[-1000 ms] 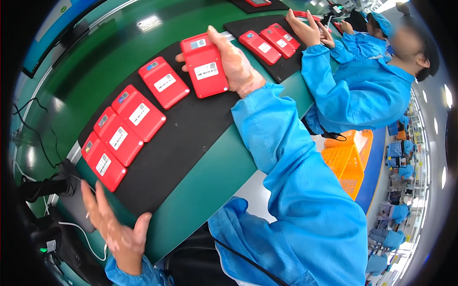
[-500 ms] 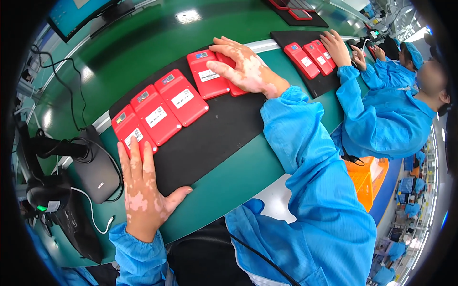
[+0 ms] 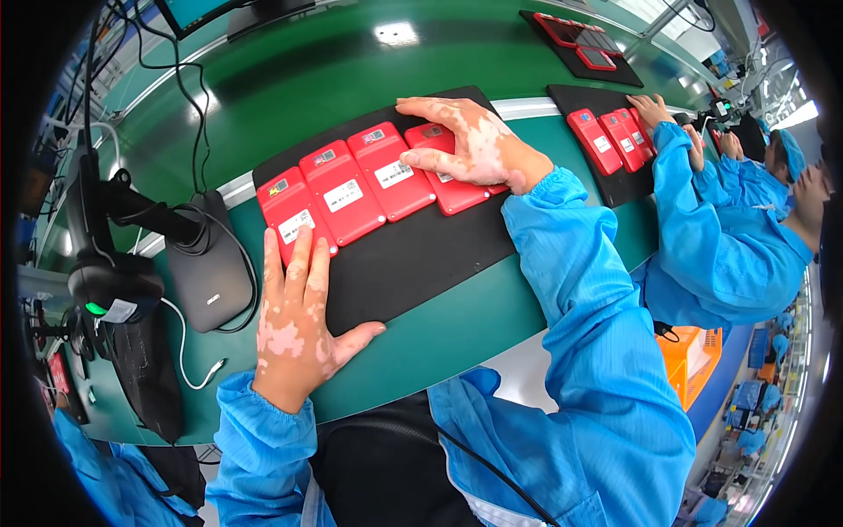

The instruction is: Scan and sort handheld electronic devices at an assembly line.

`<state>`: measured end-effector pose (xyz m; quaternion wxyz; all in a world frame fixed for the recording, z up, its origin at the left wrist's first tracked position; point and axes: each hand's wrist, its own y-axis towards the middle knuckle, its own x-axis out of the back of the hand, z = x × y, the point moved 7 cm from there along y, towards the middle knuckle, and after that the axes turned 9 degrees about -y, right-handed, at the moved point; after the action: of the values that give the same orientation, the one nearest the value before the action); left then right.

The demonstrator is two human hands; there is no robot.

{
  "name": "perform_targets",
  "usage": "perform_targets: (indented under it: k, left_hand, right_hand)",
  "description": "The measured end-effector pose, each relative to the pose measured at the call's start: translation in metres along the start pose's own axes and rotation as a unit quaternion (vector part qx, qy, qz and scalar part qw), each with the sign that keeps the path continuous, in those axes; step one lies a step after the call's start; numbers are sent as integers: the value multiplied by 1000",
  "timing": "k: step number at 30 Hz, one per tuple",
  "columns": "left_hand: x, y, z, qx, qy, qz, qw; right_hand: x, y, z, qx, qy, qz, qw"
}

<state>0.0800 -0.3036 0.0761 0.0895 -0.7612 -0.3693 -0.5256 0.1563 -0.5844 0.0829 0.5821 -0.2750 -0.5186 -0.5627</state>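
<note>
A row of red handheld devices with white labels lies face down on a black mat (image 3: 395,268). My left hand (image 3: 294,338) is open, palm down, its fingertips on the lower edge of the leftmost red device (image 3: 285,195). Beside that sit a second red device (image 3: 341,189) and a third red device (image 3: 389,167). My right hand (image 3: 483,149) lies over the right end of the row, thumb and fingers stretched apart. Its thumb crosses a fourth red device (image 3: 457,200). A bit of red shows beneath the wrist; the hand hides most of what is there.
Left of the mat are a dark grey box (image 3: 211,281) with cables, a black scanner on a stand (image 3: 114,285) and a loose white cable (image 3: 189,373). At right, a co-worker (image 3: 716,237) handles similar red devices (image 3: 595,145) on another mat. An orange crate (image 3: 688,364) stands below.
My right hand has moved left relative to the row, and the gap between the third and fourth red devices has closed. My left hand stays at the leftmost device. The whole view has shifted.
</note>
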Motion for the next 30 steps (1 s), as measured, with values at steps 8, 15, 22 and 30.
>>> perform_targets:
  k: [8, 15, 22, 30]
  left_hand:
    - [43, 68, 21, -13, -12, -127, 992]
    - [-2, 96, 49, -9, -8, -109, 994]
    - [-1, 97, 37, -14, 13, -107, 994]
    - [5, 91, 28, 6, 17, -73, 997]
  right_hand:
    - [-8, 1, 7, 35, -56, 33, 997]
    - [-13, -2, 13, 59, -82, 32, 994]
    - [-6, 0, 16, 75, -31, 20, 997]
    - [9, -9, 22, 71, -30, -27, 997]
